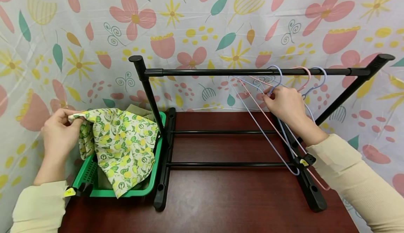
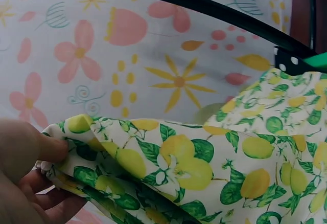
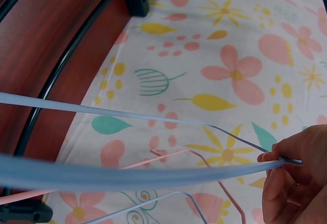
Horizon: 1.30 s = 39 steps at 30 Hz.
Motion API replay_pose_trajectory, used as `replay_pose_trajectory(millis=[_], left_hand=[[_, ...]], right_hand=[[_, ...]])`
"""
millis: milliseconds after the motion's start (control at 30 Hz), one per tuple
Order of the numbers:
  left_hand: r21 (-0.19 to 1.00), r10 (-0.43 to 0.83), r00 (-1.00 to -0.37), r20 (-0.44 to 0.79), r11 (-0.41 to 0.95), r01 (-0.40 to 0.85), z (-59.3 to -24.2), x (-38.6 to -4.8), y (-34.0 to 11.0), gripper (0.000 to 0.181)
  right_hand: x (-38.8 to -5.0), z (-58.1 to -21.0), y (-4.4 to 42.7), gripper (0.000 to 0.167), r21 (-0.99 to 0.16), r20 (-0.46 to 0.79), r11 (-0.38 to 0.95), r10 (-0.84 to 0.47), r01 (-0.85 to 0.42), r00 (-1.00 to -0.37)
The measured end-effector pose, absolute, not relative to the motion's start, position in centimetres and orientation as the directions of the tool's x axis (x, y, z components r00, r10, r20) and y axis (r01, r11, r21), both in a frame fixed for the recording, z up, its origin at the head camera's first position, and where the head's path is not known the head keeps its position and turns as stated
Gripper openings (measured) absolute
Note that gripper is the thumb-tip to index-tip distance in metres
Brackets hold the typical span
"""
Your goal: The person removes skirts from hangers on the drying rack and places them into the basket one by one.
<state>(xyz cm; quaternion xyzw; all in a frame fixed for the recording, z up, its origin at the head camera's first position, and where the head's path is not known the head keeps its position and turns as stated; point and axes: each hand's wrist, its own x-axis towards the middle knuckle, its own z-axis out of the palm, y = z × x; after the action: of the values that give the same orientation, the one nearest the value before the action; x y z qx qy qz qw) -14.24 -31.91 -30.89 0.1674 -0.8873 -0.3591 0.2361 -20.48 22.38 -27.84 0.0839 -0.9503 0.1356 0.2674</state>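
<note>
My left hand pinches one edge of a lemon-print cloth, lifting that corner at the left. The rest of the cloth drapes over a green basket. In the left wrist view, thumb and fingers grip the folded edge of the cloth. On the right, my right hand pinches a blue-purple hanger just below its hook, which is still over the black rack's top bar. In the right wrist view, the fingers hold the neck of the hanger.
A pink hanger and another blue-purple hanger hang beside the held one. The black rack stands on a dark reddish-brown table. Olive-coloured cloth lies in the basket. A floral sheet covers the wall behind.
</note>
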Motion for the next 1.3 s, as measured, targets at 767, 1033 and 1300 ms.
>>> replay_pose_trajectory(millis=[767, 1033, 1300], left_hand=[[0.522, 0.081, -0.996, 0.026, 0.849, 0.083, -37.5, -16.0, -30.2, 0.008], [0.528, 0.176, -0.981, -0.076, 0.842, 0.110, -38.6, -16.9, -30.2, 0.006], [0.538, 0.273, -0.954, -0.122, 0.826, 0.168, -39.6, -17.3, -30.0, 0.033]], right_hand=[[-20.5, -28.2, 22.7, 0.040, -0.214, 0.508, 0.951, -0.087, -0.224, -0.857], [-20.7, -28.4, 22.7, 0.034, -0.200, 0.526, 0.952, -0.097, -0.233, -0.845], [-20.7, -28.5, 22.7, 0.033, -0.209, 0.507, 0.951, -0.096, -0.230, -0.857]])
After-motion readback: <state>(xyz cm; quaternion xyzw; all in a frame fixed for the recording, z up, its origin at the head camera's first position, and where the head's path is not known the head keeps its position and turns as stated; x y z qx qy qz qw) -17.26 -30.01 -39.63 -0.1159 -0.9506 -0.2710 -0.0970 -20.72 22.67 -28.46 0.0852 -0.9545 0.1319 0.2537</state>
